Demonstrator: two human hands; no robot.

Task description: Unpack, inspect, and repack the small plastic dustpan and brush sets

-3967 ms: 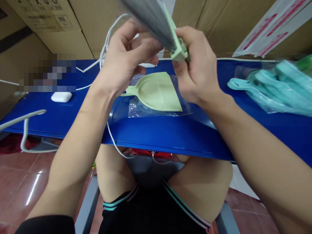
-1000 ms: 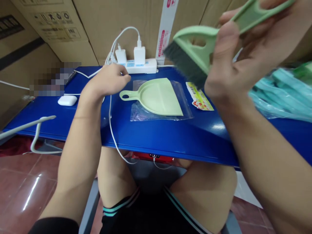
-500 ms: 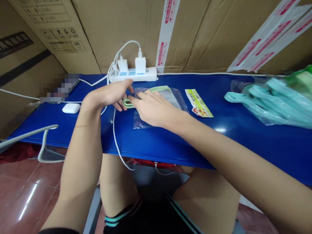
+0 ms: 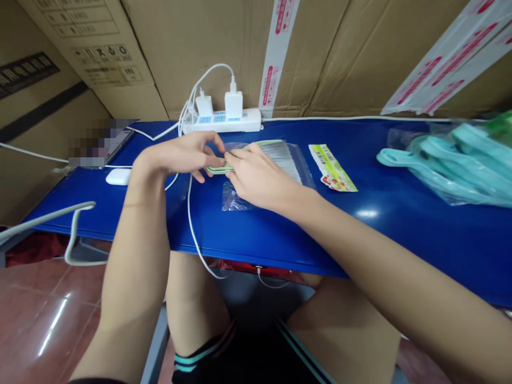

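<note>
Two grips, left hand (image 4: 176, 157) and right hand (image 4: 256, 178), pinching the handle end of a pale green dustpan (image 4: 216, 169) at the edge of a clear plastic bag (image 4: 236, 196), just in front of the power strip (image 4: 222, 121); light, even fingertip pressure best, plastic unsnagged.

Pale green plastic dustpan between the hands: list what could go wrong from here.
The pale green dustpan handle could slip from the pinching left hand and right hand, and the clear plastic bag could slide on the glossy blue table top. The thin white cable beside the left forearm might snag and tug the white power strip.
</note>
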